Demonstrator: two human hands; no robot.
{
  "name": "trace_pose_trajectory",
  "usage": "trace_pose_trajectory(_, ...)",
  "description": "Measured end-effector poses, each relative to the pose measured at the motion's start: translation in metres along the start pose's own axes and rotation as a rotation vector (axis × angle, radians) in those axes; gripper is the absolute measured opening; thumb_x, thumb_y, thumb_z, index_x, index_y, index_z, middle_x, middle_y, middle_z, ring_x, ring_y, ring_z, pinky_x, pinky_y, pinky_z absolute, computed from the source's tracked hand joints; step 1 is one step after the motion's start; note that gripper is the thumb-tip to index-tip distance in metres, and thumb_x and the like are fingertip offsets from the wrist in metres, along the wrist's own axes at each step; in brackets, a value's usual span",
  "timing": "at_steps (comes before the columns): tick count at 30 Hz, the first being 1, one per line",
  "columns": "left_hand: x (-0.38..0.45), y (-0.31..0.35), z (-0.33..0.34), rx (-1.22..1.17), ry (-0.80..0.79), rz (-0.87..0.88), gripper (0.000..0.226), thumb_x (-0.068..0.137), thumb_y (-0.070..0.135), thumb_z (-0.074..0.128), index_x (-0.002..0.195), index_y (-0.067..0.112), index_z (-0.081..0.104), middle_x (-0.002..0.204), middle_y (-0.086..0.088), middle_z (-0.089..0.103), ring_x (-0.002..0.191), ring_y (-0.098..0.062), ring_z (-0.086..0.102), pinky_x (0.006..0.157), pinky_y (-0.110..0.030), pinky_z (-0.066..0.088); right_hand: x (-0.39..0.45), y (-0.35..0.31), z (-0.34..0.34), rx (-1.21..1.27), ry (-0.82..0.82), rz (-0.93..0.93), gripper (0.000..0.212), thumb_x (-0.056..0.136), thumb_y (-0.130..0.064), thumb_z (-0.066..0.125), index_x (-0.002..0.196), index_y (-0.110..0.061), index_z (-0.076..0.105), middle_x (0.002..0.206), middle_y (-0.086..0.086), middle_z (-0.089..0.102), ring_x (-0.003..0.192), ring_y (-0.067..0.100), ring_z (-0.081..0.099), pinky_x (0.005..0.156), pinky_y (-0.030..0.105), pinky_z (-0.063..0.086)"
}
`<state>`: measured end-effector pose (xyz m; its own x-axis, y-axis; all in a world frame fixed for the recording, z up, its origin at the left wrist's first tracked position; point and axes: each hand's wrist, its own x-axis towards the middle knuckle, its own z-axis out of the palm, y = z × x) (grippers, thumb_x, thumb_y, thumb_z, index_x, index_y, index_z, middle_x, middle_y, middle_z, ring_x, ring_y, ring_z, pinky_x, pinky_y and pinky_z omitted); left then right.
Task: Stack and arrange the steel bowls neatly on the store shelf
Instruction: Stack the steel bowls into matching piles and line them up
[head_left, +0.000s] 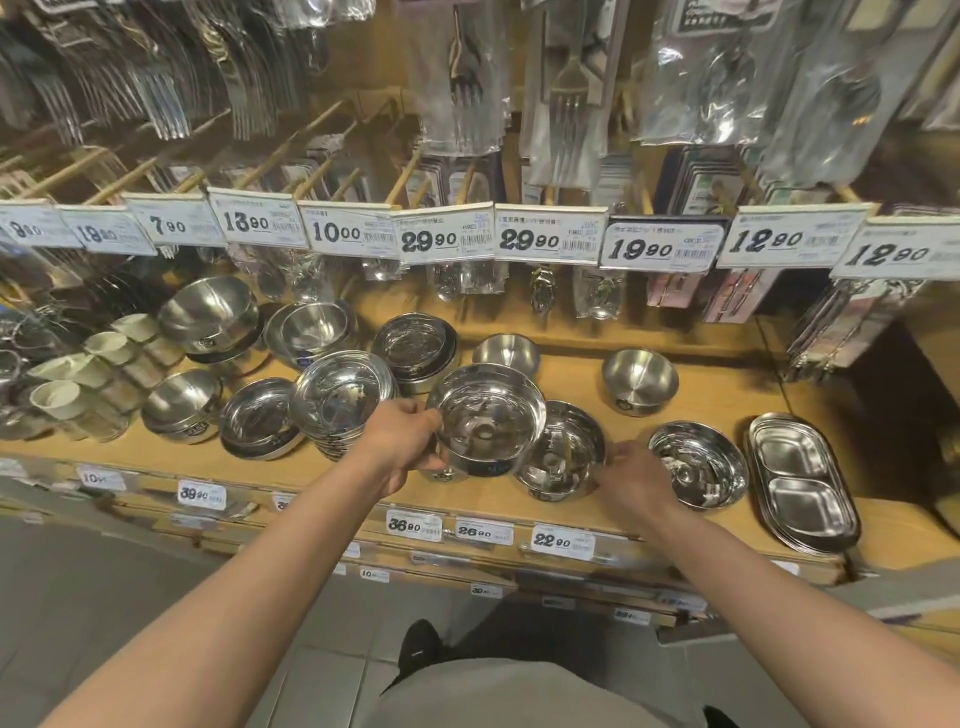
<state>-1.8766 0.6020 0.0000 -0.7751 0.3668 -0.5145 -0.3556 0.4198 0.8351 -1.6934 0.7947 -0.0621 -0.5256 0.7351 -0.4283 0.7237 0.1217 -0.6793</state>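
A person is standing at a wooden store shelf crowded with shiny steel bowls. Their left hand is gripping the rim of a polished steel bowl, fingers curled closed around its left edge, holding it near the front middle of the shelf. Just to its right, a second bowl is sitting partly tucked under the first. The right hand is resting against that second bowl's right side; whether it is actually gripping cannot be told. Further right, a shallow round dish and a stack of divided oval trays are lying side by side. Price tags are hanging in a row above, beneath packaged forks.
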Motion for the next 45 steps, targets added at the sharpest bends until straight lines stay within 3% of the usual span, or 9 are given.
trace_pose_trajectory(4,0.005,0.0,0.018,-0.004,-0.059,-0.005,0.009,0.1,0.0,0.054,0.103,-0.004,0.061,0.079,-0.017,0.071,0.054,-0.025,0.071,0.043,-0.033,0.059,-0.004,-0.01,-0.014,0.144,0.036,-0.089,0.038,0.1,-0.037,0.055,0.129,-0.012,0.058,0.117,0.004,0.065,0.082,0.009,0.059,0.063,0.021,0.045)
trace_pose_trajectory(8,0.012,0.002,0.041,-0.011,-0.152,-0.012,0.008,0.098,0.002,0.056,0.106,0.001,0.055,0.074,-0.015,0.072,0.059,-0.028,0.071,0.05,-0.038,0.062,-0.008,-0.03,-0.023,0.503,-0.158,-0.034,0.042,0.095,-0.035,0.065,0.131,-0.015,0.057,0.121,0.005,0.063,0.095,0.015,0.066,0.06,0.019,0.058)
trace_pose_trajectory(11,0.015,0.004,0.054,0.064,-0.168,-0.001,0.013,0.097,0.008,0.06,0.103,0.009,0.049,0.08,-0.015,0.072,0.059,-0.025,0.071,0.05,-0.038,0.062,-0.002,-0.032,-0.022,0.434,-0.136,0.007,0.048,0.09,-0.013,0.072,0.135,-0.01,0.053,0.13,0.011,0.062,0.092,0.02,0.071,0.063,0.021,0.059)
trace_pose_trajectory(14,0.022,0.004,0.065,0.219,-0.162,0.075,0.006,0.098,0.011,0.06,0.098,0.011,0.054,0.092,-0.021,0.074,0.064,-0.026,0.072,0.044,-0.028,0.058,0.0,-0.026,-0.017,0.363,-0.052,0.036,0.041,0.089,-0.009,0.072,0.128,-0.009,0.059,0.115,0.007,0.067,0.074,0.013,0.073,0.054,0.017,0.057)
trace_pose_trajectory(21,0.042,-0.002,0.073,0.513,-0.134,0.225,0.016,0.095,0.011,0.066,0.11,0.013,0.073,0.103,-0.011,0.075,0.084,-0.028,0.073,0.081,-0.044,0.062,-0.011,-0.015,-0.006,0.34,0.017,0.067,0.03,0.086,-0.008,0.073,0.109,-0.015,0.055,0.097,0.005,0.071,0.055,0.006,0.071,0.046,0.014,0.05)
trace_pose_trajectory(24,0.05,0.0,0.074,0.619,-0.182,0.255,0.029,0.098,0.015,0.063,0.125,0.011,0.069,0.114,-0.015,0.074,0.094,-0.034,0.073,0.088,-0.045,0.06,-0.014,-0.016,-0.002,0.312,0.014,0.097,0.037,0.085,-0.009,0.073,0.117,-0.012,0.055,0.093,0.006,0.074,0.062,0.009,0.074,0.061,0.024,0.059)
trace_pose_trajectory(27,0.057,0.003,0.074,0.67,-0.202,0.261,0.032,0.098,0.016,0.061,0.13,0.012,0.067,0.113,-0.015,0.074,0.087,-0.031,0.075,0.084,-0.043,0.062,-0.014,-0.017,0.003,0.398,0.01,0.14,0.047,0.084,-0.004,0.074,0.126,-0.008,0.053,0.105,0.011,0.071,0.074,0.016,0.076,0.076,0.033,0.063)
trace_pose_trajectory(33,0.064,0.002,0.075,0.664,-0.231,0.265,0.036,0.096,0.012,0.06,0.131,0.011,0.066,0.115,-0.014,0.073,0.084,-0.028,0.076,0.084,-0.042,0.062,-0.012,-0.016,0.008,0.466,0.023,0.2,0.051,0.082,0.003,0.075,0.127,-0.006,0.051,0.11,0.014,0.065,0.075,0.018,0.076,0.062,0.022,0.061)
trace_pose_trajectory(45,0.063,-0.005,0.074,0.558,-0.254,0.2,0.041,0.097,0.017,0.064,0.137,0.01,0.057,0.118,-0.014,0.071,0.069,-0.02,0.073,0.068,-0.033,0.064,-0.002,-0.015,0.002,0.351,0.037,0.155,0.034,0.084,-0.014,0.075,0.109,-0.015,0.053,0.1,0.002,0.062,0.082,0.017,0.069,0.067,0.03,0.064)
